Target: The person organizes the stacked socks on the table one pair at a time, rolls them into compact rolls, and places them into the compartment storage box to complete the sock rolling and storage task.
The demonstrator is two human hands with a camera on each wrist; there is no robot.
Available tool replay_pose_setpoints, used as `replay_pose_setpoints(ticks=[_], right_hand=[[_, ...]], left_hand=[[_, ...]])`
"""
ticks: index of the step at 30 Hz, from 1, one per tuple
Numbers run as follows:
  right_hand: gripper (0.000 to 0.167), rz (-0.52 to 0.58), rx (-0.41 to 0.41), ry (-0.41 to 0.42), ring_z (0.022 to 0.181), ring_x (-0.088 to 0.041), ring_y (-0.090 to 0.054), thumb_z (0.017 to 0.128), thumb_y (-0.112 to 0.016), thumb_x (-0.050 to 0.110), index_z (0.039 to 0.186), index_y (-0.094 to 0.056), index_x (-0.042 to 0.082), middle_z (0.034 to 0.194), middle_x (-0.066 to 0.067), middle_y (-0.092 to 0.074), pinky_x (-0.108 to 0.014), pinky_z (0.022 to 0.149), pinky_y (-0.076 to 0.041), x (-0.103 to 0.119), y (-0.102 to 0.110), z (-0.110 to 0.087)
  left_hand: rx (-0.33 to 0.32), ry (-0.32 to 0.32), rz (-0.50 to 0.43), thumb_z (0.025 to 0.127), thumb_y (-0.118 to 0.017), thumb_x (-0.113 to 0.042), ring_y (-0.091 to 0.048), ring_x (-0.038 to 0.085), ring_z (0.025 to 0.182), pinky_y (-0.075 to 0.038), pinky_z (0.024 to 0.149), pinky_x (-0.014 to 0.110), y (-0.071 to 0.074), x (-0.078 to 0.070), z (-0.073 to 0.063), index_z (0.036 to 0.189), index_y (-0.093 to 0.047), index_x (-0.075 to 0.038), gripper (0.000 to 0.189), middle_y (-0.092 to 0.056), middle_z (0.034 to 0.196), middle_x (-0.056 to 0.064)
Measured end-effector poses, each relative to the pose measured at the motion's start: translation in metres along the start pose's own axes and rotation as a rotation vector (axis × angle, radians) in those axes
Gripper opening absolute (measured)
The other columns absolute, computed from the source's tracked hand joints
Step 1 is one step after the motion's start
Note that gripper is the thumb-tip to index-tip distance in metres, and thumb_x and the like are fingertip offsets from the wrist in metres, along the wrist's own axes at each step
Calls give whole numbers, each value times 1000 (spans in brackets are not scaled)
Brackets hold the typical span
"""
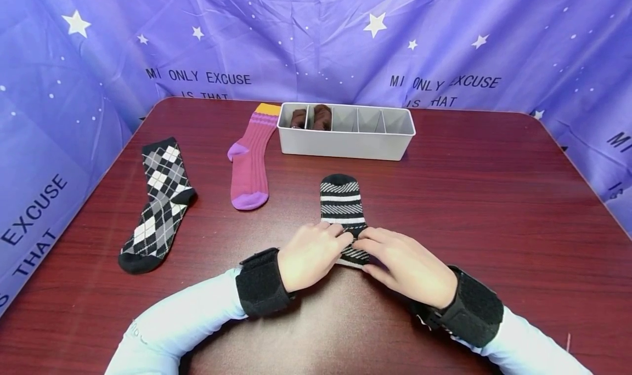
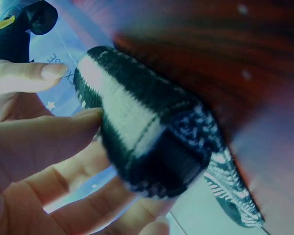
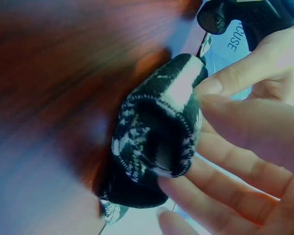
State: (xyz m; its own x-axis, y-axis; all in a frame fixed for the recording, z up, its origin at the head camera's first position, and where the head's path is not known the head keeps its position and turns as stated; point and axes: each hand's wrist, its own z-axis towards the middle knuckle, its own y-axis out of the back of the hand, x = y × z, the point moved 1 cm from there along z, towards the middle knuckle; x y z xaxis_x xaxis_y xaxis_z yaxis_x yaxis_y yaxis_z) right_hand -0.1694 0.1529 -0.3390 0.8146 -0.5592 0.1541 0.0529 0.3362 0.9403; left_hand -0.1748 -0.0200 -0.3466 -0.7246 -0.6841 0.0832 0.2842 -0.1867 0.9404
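A black-and-white striped sock [image 1: 340, 202] lies on the table in front of me, its black toe pointing away. The end nearest me is turned over into a thick fold, and the left wrist view shows the folded sock [image 2: 132, 105] from its side. My left hand [image 1: 313, 254] pinches the left part of this fold between thumb and fingers. On the right part my right hand [image 1: 410, 265] holds on with thumb and curled fingers. The folded sock [image 3: 179, 93] shows a dark hollow opening in the right wrist view.
Behind the striped sock stands a light grey divided box [image 1: 345, 145]. Brown bundles [image 1: 322, 117] sit in its two leftmost compartments. A pink sock [image 1: 252, 161] with purple toe and heel lies left of the box. Farther left lies an argyle sock [image 1: 160, 199].
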Motion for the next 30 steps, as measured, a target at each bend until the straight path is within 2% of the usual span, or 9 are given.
replay_pose_setpoints(ticks=[4,7,12,15,19,23,26,30], right_hand=[[31,-38,61,4,77,-9,-51,63,-70,20,92,-60,12,89,4,-53,-27,69,-42,1,-2,3],[33,-71,103,-8,73,-10,-49,60,-72,24,89,-60,13,86,4,-51,-28,66,-41,1,-4,6],[30,-103,117,-32,73,-11,-52,60,-71,21,86,-58,15,83,6,-54,-29,65,-42,-1,-8,9],[25,-86,99,-34,71,-10,-54,63,-68,16,85,-57,15,80,6,-57,-29,63,-42,-3,-8,9],[18,-63,84,-27,65,-7,-52,66,-62,13,83,-55,15,74,8,-57,-27,59,-40,-3,-7,9],[13,-52,76,-15,60,-5,-48,69,-61,15,81,-54,16,70,10,-54,-26,56,-38,-2,-5,9],[22,-51,66,-11,63,-4,-46,69,-65,26,85,-55,16,75,10,-53,-25,59,-38,-1,-5,9],[47,-49,68,-18,76,-6,-47,61,-71,35,99,-53,14,91,7,-53,-25,65,-38,1,-6,9]], left_hand=[[28,0,29,75,-57,-20,-54,14,68,-41,50,26,3,0,-1,82,-62,-19,9,-57,76,-4],[78,7,35,72,-61,-23,-54,14,71,-41,53,26,6,-1,-2,82,-65,-20,12,-56,77,-3],[154,8,52,65,-67,-25,-53,15,76,-41,56,26,8,-1,-3,86,-64,-19,22,-56,81,-2],[125,6,58,66,-65,-21,-54,15,73,-41,55,26,7,0,-3,86,-60,-17,21,-58,78,-2],[72,-10,37,63,-66,-20,-55,16,68,-40,51,27,7,1,-5,88,-52,-16,29,-59,73,-1],[83,-26,2,61,-67,-18,-56,16,68,-39,49,28,9,2,-6,91,-48,-15,36,-60,72,-1],[136,-19,-34,64,-65,-14,-58,17,69,-42,51,29,10,6,-5,94,-46,-14,35,-60,73,0],[218,21,-123,72,-57,-10,-58,16,65,-44,51,31,9,14,-1,94,-43,-12,26,-59,70,-1]])
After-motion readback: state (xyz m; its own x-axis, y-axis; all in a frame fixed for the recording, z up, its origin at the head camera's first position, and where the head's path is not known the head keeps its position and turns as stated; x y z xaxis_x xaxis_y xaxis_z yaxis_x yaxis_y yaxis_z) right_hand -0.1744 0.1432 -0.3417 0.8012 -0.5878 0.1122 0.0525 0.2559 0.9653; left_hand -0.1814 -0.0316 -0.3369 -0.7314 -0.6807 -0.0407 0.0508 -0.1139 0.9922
